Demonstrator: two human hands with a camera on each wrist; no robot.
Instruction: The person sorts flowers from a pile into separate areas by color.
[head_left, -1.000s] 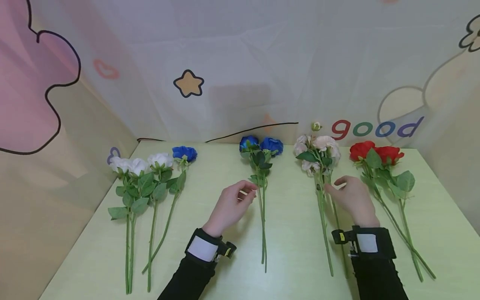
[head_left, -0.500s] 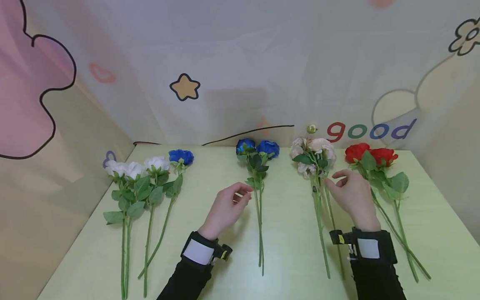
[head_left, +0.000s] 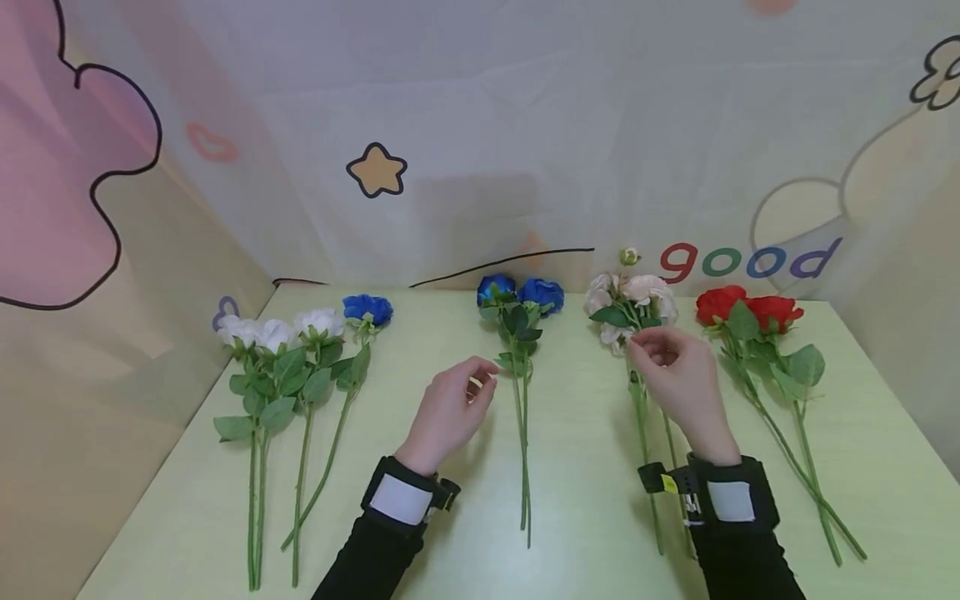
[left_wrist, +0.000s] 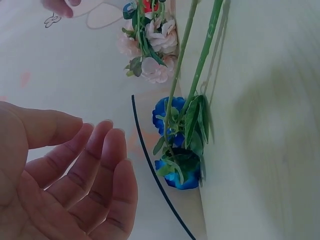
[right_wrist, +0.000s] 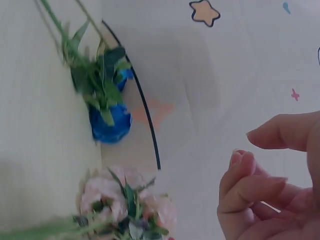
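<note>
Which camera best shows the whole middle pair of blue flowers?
The head view: it alone shows the blue flowers from blooms to stem ends. The left wrist view shows both blooms closer, but the top edge cuts off the stems. The right wrist view cuts the stems too, and leaves partly hide the blooms.

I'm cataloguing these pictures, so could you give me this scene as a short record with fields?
Surface: pale green table
Far left: three white flowers, one blue flower
Middle: two blue flowers
Right of middle: pale pink flowers
Far right: two red flowers
Left hand: near the two blue flowers, holding nothing
Right hand: near the pale pink flowers, holding nothing
Behind: printed backdrop with an outlined star
</note>
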